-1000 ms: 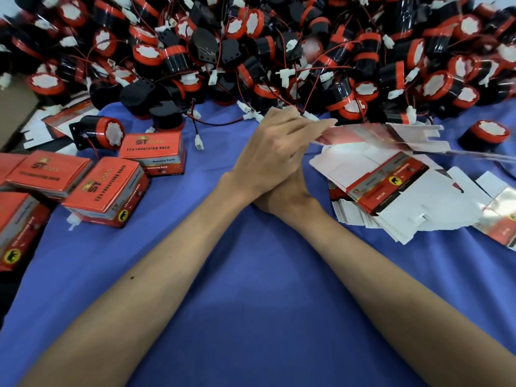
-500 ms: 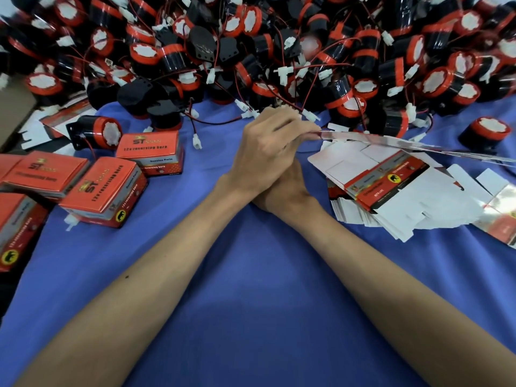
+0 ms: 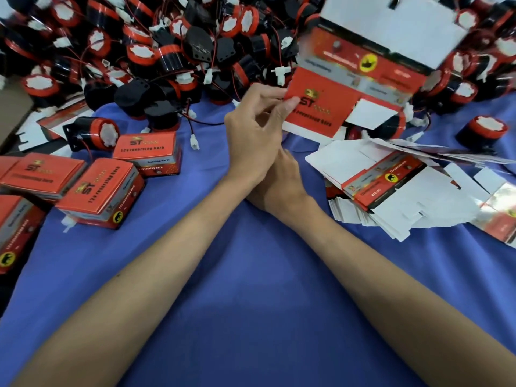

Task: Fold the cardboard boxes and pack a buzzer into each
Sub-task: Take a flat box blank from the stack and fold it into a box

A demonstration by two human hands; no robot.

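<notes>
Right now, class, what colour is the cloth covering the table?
Blue cloth, seen best in the head view.

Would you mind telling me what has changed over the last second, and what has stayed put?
The left hand closed its fingers to pinch the flat carton and raised it above the stack of blanks, tipping it up from edge-on so its printed orange face now shows. The right hand stayed tucked beneath the left on the blue cloth. The folded boxes and buzzer pile did not move.
</notes>
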